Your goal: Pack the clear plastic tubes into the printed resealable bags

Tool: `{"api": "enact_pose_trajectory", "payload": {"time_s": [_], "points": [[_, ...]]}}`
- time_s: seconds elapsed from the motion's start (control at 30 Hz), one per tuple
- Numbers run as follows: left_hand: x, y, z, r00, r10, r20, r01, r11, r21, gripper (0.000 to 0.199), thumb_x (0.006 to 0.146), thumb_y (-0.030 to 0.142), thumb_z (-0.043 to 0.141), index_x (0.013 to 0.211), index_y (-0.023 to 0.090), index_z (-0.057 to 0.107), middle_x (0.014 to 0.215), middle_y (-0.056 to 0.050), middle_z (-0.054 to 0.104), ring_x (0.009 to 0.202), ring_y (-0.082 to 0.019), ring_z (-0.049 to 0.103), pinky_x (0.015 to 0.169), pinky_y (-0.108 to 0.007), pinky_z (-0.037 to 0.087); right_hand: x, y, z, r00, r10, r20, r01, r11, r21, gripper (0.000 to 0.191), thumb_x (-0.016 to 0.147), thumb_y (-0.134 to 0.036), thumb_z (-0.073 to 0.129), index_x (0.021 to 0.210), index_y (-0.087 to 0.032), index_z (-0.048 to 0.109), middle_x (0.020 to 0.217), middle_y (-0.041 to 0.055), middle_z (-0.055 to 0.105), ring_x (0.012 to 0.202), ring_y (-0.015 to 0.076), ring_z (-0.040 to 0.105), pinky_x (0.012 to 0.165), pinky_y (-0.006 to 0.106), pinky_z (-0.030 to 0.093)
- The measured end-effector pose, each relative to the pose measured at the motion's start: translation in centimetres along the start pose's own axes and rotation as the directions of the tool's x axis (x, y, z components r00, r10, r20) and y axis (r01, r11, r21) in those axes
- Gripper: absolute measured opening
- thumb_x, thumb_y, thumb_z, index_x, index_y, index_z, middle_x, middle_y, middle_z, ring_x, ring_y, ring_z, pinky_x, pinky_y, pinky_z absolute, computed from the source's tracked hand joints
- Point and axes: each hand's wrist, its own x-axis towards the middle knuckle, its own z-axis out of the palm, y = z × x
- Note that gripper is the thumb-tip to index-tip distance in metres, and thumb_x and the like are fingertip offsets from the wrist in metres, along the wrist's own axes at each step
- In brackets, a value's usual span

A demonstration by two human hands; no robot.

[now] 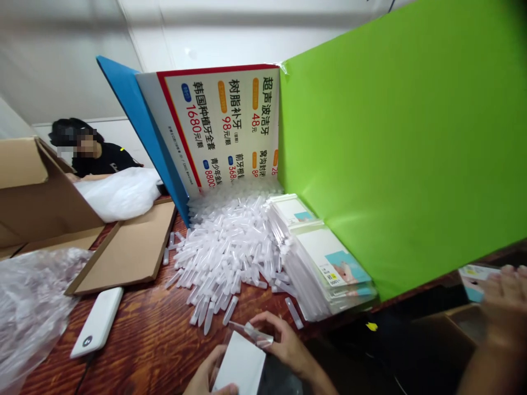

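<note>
At the bottom centre, my left hand [208, 374] grips a clear plastic bag holding a white card [241, 362], its thumb on the card's face. The fingers of my right hand [284, 341] pinch the bag's upper edge, where the clear film is folded. Just beyond lies a large heap of small white translucent plastic tubes [230, 241] on the dark red wooden table [148, 340]. Right of the heap stand stacks of bagged cards [329, 258] with a blue and white print. A single tube [293, 313] rests near my right hand.
A green panel [395, 142], a printed board [230, 120] and a blue panel [135, 126] stand behind the heap. At left are a cardboard box [45, 203], plastic film [37, 302] and a white power bank [99, 321]. A person sits behind; another person's hand shows at far right.
</note>
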Motion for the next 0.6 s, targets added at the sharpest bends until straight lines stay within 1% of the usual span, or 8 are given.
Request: {"api": "enact_pose_trajectory", "payload": {"time_s": [0.07,0.1,0.2,0.3,0.37,0.47,0.53,0.6], "points": [[-0.4,0.1,-0.3,1.000,0.004,0.031,-0.004,1.000,0.003,0.077,0.056,0.062,0.090,0.113,0.018,0.060,0.114,-0.015,0.069,0.110,-0.031,0.063,0.103,-0.040,0.041,-0.1,-0.2,-0.3,0.998,0.038,0.055,-0.039,0.999,0.025,0.042,0.082,-0.036,0.074,0.121,-0.024,0.064,0.094,0.0003,0.070,0.087,0.0178,0.066,0.077,0.027,0.049],[-0.5,0.1,-0.5,0.999,0.011,0.046,-0.012,1.000,0.006,0.076,0.057,0.061,0.090,0.113,0.018,0.060,0.115,-0.014,0.068,0.112,-0.031,0.061,0.104,-0.039,0.040,-0.2,-0.2,-0.3,0.997,0.054,0.061,-0.057,0.998,0.038,0.040,0.082,-0.034,0.074,0.120,-0.024,0.064,0.092,-0.0006,0.070,0.085,0.0166,0.065,0.076,0.026,0.048],[-0.7,-0.4,-1.0,0.996,0.050,0.074,-0.050,0.999,-0.007,0.079,0.062,0.059,0.088,0.122,0.017,0.057,0.119,-0.014,0.066,0.114,-0.031,0.060,0.102,-0.039,0.039,-0.2,0.3,-0.4,0.992,0.100,0.070,-0.106,0.990,0.094,0.024,0.082,-0.035,0.075,0.099,-0.020,0.067,0.084,-0.0022,0.067,0.078,0.0140,0.063,0.071,0.023,0.047],[-0.7,-1.1,-1.3,0.993,0.060,0.099,-0.059,0.998,-0.011,0.083,0.064,0.058,0.087,0.129,0.018,0.053,0.125,-0.014,0.063,0.117,-0.031,0.058,0.101,-0.038,0.039,-0.2,0.9,-0.4,0.977,0.160,0.139,-0.183,0.968,0.170,0.032,0.075,-0.043,0.081,0.089,-0.019,0.065,0.072,-0.0041,0.064,0.059,0.0113,0.057,0.056,0.021,0.044],[-0.8,-1.2,-1.3,0.993,0.014,0.113,-0.016,1.000,0.016,0.086,0.061,0.057,0.089,0.129,0.020,0.053,0.123,-0.013,0.063,0.114,-0.030,0.058,0.098,-0.036,0.041,-0.2,1.1,-0.5,0.976,0.156,0.150,-0.180,0.969,0.169,0.035,0.073,-0.046,0.082,0.087,-0.017,0.068,0.070,-0.0031,0.063,0.057,0.0105,0.054,0.054,0.021,0.042],[-1.0,-1.0,-1.3,0.983,-0.085,0.164,0.068,0.992,0.109,0.085,0.059,0.055,0.091,0.127,0.019,0.054,0.113,-0.010,0.064,0.100,-0.026,0.060,0.084,-0.031,0.043,-0.4,0.9,-0.8,0.990,0.103,0.097,-0.119,0.977,0.179,0.032,0.073,-0.045,0.083,0.084,-0.016,0.074,0.076,0.0006,0.066,0.061,0.0112,0.057,0.056,0.022,0.044],[-1.0,-0.9,-1.3,0.977,-0.116,0.178,0.085,0.982,0.171,0.079,0.061,0.053,0.091,0.124,0.019,0.057,0.111,-0.009,0.063,0.097,-0.024,0.059,0.082,-0.029,0.042,-0.5,0.6,-1.1,0.993,0.071,0.097,-0.093,0.966,0.241,0.032,0.075,-0.046,0.081,0.087,-0.017,0.077,0.087,0.0030,0.066,0.063,0.0122,0.060,0.059,0.024,0.048],[-1.1,-0.9,-1.3,0.979,-0.117,0.166,0.086,0.980,0.181,0.078,0.061,0.055,0.090,0.122,0.019,0.059,0.111,-0.007,0.063,0.096,-0.022,0.057,0.082,-0.027,0.041,-0.7,0.3,-1.3,0.990,0.044,0.136,-0.080,0.957,0.277,0.032,0.079,-0.047,0.077,0.094,-0.018,0.078,0.100,0.0050,0.064,0.070,0.0139,0.064,0.065,0.028,0.053]]}}
